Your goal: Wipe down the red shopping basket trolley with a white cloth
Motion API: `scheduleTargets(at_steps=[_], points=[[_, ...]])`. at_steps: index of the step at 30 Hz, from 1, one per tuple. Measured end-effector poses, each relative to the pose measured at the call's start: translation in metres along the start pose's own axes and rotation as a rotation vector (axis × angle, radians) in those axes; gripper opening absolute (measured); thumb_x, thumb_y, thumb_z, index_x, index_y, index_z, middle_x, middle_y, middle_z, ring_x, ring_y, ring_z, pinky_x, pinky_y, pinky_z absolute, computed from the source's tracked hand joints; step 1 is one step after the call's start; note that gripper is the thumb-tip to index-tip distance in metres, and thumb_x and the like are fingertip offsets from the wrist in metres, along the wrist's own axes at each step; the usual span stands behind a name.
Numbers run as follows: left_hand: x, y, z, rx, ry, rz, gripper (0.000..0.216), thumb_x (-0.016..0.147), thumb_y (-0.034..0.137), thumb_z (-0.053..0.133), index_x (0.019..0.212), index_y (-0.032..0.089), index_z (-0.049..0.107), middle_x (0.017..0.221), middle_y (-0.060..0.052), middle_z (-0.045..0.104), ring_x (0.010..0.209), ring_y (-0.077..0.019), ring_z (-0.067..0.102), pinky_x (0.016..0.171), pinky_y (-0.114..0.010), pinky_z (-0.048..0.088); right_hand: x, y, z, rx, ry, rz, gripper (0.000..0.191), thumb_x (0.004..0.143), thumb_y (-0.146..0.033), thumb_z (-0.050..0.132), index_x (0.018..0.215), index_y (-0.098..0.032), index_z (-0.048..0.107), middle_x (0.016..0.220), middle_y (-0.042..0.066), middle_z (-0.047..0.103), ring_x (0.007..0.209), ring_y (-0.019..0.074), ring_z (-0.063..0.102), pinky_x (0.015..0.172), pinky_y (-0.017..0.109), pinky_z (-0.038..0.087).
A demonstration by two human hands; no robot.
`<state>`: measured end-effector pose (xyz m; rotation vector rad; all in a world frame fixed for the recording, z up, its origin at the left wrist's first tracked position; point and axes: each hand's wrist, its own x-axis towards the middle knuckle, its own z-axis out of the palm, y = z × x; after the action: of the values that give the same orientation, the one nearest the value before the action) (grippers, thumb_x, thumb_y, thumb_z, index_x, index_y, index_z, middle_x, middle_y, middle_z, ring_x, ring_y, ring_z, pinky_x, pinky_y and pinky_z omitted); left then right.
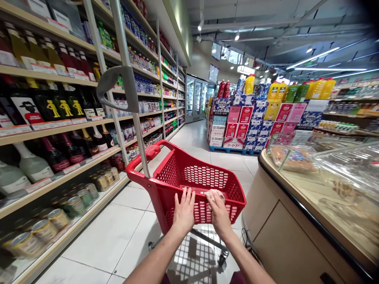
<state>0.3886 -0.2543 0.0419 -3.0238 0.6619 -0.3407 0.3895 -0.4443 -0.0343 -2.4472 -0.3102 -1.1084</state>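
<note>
L hand point(184, 209): fingers straight, slightly spread, laid flat on near rim of red perforated plastic shopping cart point(156, 197); no grip seen. R hand point(219, 211): fingers close tog., bent over pale crumpled wad point(213, 191) at same rim, right of L hand; can't tell if pinching. Best guess: flat, even R pressure on wad, L as brace, esp. w/ dark castor point(222, 258) under cart that may roll. Watch tall grey metal pole point(141, 146) at cart's left end. Bottle-filled cream shelving point(59, 122) left of cart; beige black-edged counter point(284, 221) right; stacked drink cartons point(239, 126) beyond.
</note>
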Motion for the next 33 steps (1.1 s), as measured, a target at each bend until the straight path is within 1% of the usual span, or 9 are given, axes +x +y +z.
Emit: scheduleTargets(at_steps=[3,6,8,12,14,19,25,30,33], points=[[-0.001,-0.001,-0.001,-0.002,-0.004,0.024,0.062,0.077,0.021,0.035,0.137,0.015,0.02,0.146,-0.007,0.014,0.134,-0.0253,0.005,0.104,-0.055,0.011,0.0,0.009,-0.003,-0.011,-0.008,-0.002,0.054,0.075,-0.003,0.029,0.121,-0.021,0.049,0.13,0.008,0.043,0.124,0.0199,0.032,0.1,0.045,0.031],[-0.002,0.002,-0.003,-0.01,-0.029,0.015,0.061,0.078,0.021,0.034,0.137,0.015,0.02,0.146,-0.007,0.015,0.134,-0.0255,0.004,0.104,-0.055,0.011,-0.01,0.037,-0.013,-0.099,0.094,0.199,0.051,0.072,-0.007,0.031,0.117,-0.017,0.052,0.125,0.01,0.047,0.121,0.0223,0.036,0.098,0.046,0.032],[-0.001,0.006,-0.003,-0.003,-0.036,-0.01,0.062,0.077,0.021,0.035,0.137,0.014,0.021,0.146,-0.008,0.015,0.134,-0.0262,0.003,0.104,-0.055,0.011,-0.014,0.04,-0.013,-0.135,0.146,0.281,0.052,0.07,-0.008,0.032,0.117,-0.014,0.052,0.125,0.012,0.046,0.121,0.0241,0.035,0.098,0.047,0.032],[0.0,0.009,-0.004,0.019,-0.023,-0.011,0.064,0.076,0.02,0.038,0.137,0.015,0.02,0.146,-0.007,0.015,0.134,-0.0261,0.001,0.104,-0.054,0.01,-0.01,0.013,-0.004,-0.038,0.017,0.087,0.056,0.071,-0.004,0.029,0.122,-0.018,0.049,0.132,0.008,0.041,0.124,0.02,0.032,0.1,0.043,0.031],[0.0,0.008,-0.006,0.013,-0.024,0.009,0.063,0.076,0.02,0.037,0.137,0.015,0.02,0.146,-0.007,0.015,0.134,-0.0256,0.003,0.104,-0.054,0.01,-0.008,0.014,-0.006,-0.014,-0.014,0.018,0.056,0.072,-0.004,0.029,0.121,-0.022,0.05,0.131,0.006,0.043,0.124,0.0191,0.033,0.1,0.043,0.031],[-0.001,0.01,-0.009,-0.027,-0.04,-0.005,0.06,0.077,0.02,0.034,0.136,0.013,0.023,0.145,-0.009,0.014,0.134,-0.026,0.005,0.104,-0.055,0.011,-0.01,0.036,-0.016,-0.142,0.181,0.279,0.053,0.069,-0.009,0.034,0.118,-0.016,0.051,0.124,0.011,0.048,0.12,0.0244,0.036,0.098,0.048,0.032],[-0.002,0.01,-0.01,-0.046,-0.04,0.018,0.062,0.077,0.021,0.037,0.136,0.014,0.023,0.145,-0.009,0.015,0.134,-0.0264,0.005,0.103,-0.056,0.01,-0.003,0.012,-0.006,-0.014,-0.056,0.037,0.057,0.07,-0.005,0.031,0.121,-0.021,0.049,0.132,0.006,0.041,0.124,0.0195,0.033,0.101,0.042,0.03],[-0.001,0.013,-0.004,-0.033,-0.021,0.014,0.06,0.078,0.022,0.035,0.136,0.014,0.023,0.146,-0.009,0.013,0.134,-0.0267,0.005,0.103,-0.056,0.01,-0.006,0.042,-0.021,-0.12,0.12,0.331,0.05,0.072,-0.013,0.034,0.12,-0.016,0.05,0.122,0.01,0.05,0.118,0.0234,0.038,0.097,0.045,0.032],[0.001,0.016,-0.002,-0.018,-0.013,-0.005,0.061,0.078,0.023,0.037,0.136,0.015,0.023,0.146,-0.009,0.014,0.134,-0.0272,0.005,0.104,-0.055,0.012,-0.003,0.024,-0.017,-0.061,0.033,0.238,0.052,0.073,-0.012,0.032,0.122,-0.017,0.048,0.127,0.008,0.046,0.122,0.0211,0.035,0.1,0.042,0.03]])
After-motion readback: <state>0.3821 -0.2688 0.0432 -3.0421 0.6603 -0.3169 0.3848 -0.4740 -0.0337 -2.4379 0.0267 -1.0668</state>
